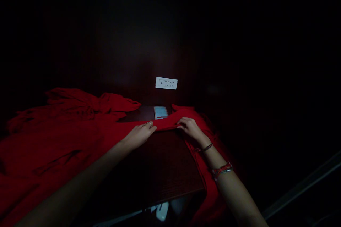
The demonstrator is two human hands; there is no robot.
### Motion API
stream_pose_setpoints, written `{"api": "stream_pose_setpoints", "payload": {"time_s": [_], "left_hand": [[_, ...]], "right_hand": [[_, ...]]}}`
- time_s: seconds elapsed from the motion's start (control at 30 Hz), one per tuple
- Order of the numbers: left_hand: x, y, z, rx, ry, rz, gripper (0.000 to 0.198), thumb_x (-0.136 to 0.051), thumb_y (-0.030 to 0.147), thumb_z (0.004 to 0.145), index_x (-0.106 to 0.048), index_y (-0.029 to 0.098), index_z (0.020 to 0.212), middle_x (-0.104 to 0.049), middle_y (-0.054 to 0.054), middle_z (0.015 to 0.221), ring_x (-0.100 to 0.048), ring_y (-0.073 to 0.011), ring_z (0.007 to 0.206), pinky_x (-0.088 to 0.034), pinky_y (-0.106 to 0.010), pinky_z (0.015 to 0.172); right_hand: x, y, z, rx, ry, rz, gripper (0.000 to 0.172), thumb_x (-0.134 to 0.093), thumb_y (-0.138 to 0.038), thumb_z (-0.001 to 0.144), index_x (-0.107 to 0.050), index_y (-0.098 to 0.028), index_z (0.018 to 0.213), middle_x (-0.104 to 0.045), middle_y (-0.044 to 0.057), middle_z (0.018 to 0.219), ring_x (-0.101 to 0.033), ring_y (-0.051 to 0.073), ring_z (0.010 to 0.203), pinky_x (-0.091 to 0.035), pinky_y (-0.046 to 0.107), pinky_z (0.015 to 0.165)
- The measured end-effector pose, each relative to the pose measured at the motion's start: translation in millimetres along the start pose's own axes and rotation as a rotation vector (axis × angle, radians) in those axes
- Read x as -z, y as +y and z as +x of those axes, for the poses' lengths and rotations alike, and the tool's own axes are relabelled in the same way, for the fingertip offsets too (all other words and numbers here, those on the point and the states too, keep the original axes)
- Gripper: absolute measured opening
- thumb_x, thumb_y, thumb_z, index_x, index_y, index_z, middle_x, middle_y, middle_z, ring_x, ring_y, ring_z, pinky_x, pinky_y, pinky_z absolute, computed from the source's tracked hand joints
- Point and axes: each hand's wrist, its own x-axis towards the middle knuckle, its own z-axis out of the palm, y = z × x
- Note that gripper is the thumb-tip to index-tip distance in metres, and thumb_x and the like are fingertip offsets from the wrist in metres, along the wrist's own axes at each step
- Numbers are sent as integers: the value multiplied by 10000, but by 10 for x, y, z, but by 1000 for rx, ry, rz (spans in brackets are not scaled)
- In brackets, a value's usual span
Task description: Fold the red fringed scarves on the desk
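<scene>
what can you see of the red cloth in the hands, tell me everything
The plain red cloth looks like soft, matte fabric. It lies rumpled and heaped toward the left of the picture, with many creases, and narrows to a smoother band between the bare left hand and the bare right hand, which both grip it. The band crosses the dark brown wooden tabletop, and more red fabric hangs past its right edge. The dim light hides whether it is all one piece.

Both hands [140, 134] pinch red cloth [165, 123] o/ tbl [165, 163].
</scene>
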Motion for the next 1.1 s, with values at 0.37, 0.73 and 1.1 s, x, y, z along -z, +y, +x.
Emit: {"api": "stream_pose_setpoints", "payload": {"time_s": [0.37, 0.73, 1.1], "left_hand": [[330, -273, -145, 454, -19, 94, 326, -242, 49, 762, -471, 121, 982, -486, -139, 949, -554, -205, 720, -438, -290, 537], [-89, 112, -45, 102, 96, -45, 463, -497, 285, 696, -403, 165, 1133, -417, -132, 1137, -379, -251, 1038, -312, -375, 840], [-191, 504, 45, 59, 235, -307, 422, -394, 401, 768, -381, 141, 1100, -463, -106, 1058, -466, -204, 928, -369, -318, 786]], "right_hand": [[210, 72, -76, -96, -22, -383, 216, -380, -166, 801, -575, -146, 890, -590, 70, 772, -509, 148, 728, -361, 255, 692], [114, -173, -6, 79, 73, -218, 241, -352, -172, 805, -511, -161, 985, -579, 62, 822, -501, 150, 759, -379, 267, 710], [57, -308, -4, 83, 169, -317, 295, -282, -274, 841, -543, -155, 773, -530, 49, 641, -458, 138, 621, -351, 244, 617]]}}
